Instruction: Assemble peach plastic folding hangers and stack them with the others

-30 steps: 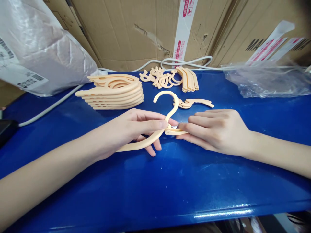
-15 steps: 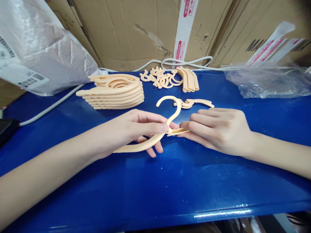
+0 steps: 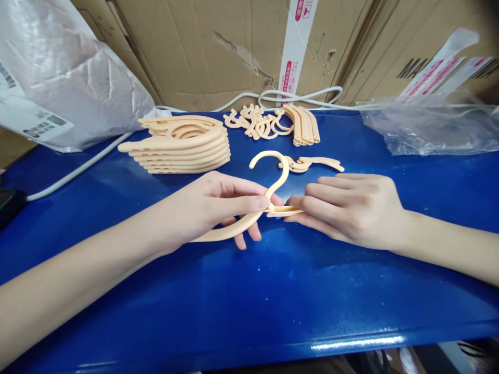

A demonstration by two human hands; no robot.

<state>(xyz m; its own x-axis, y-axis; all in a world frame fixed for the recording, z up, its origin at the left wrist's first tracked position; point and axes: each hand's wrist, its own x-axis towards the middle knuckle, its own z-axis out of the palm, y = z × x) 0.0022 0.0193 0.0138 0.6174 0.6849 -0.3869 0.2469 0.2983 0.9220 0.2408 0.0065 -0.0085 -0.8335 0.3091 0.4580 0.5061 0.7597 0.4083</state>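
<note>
My left hand (image 3: 222, 205) pinches a cream plastic hanger (image 3: 284, 174) where its curved hook meets the arms. One hanger arm (image 3: 218, 235) runs leftward beneath that hand. My right hand (image 3: 349, 210) grips the other hanger arm (image 3: 281, 211), whose far end is hidden under the fingers. The two hands are close together, just above the blue table. Right behind the hook lie more cream hanger parts (image 3: 307, 163), partly overlapped by it.
At the back left is a stack of cream hanger pieces (image 3: 183, 150). Loose hooks (image 3: 255, 122) and several curved arms (image 3: 302, 124) lie behind my hands. Around the blue table (image 3: 249, 311) are a padded parcel (image 3: 78, 78), clear plastic bag (image 3: 432, 127), white cable (image 3: 78, 174) and cardboard boxes (image 3: 195, 52).
The view has shifted slightly. Both hands keep their hold on the hanger, and the hanger arm on the right lies a little closer to the hook's base.
</note>
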